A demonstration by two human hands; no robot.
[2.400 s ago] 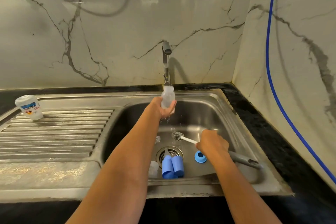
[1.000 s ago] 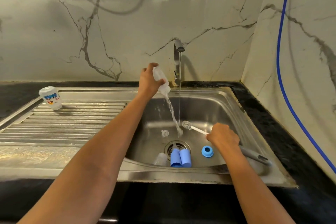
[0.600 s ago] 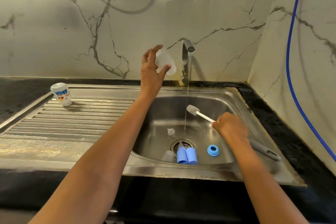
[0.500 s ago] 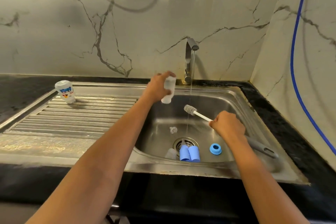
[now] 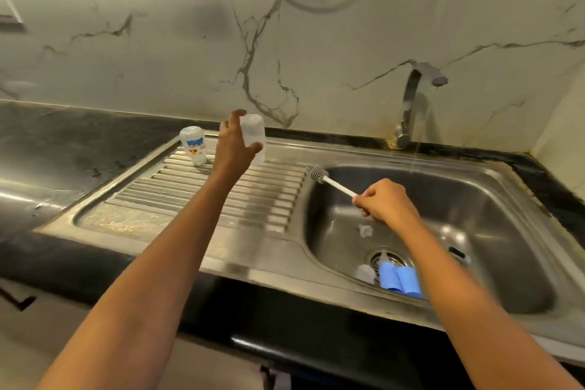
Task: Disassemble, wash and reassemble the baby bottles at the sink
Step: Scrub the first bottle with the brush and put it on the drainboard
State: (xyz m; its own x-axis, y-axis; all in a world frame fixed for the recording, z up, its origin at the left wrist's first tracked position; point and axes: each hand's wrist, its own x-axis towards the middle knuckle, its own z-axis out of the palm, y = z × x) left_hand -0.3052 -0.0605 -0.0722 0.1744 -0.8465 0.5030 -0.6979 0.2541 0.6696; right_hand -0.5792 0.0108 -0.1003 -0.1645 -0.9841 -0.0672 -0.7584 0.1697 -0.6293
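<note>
- The clear bottle [image 5: 253,133] has left the water stream. It is now upside down over the ribbed drainboard [image 5: 190,199], at about ten o'clock from the basin [image 5: 506,199].
- The left hand [image 5: 232,152] holds it loosely between thumb and spread fingers. I cannot tell whether its mouth already touches the ribs.
- It sits just beside the printed bottle [image 5: 193,149], which stands at its nine o'clock.
- The right hand [image 5: 387,203] has stayed over the basin, fingers curled tight round the brush [image 5: 319,175] handle, bristles pointing to ten o'clock.
- The tap [image 5: 411,98] still runs a thin stream at twelve o'clock of the basin.
- Judgement: this body is rinsed and is being parked to drain. The blue caps [image 5: 400,280] at six o'clock by the drain and the small clear teat [image 5: 365,230] remain to be washed before any reassembly.
</note>
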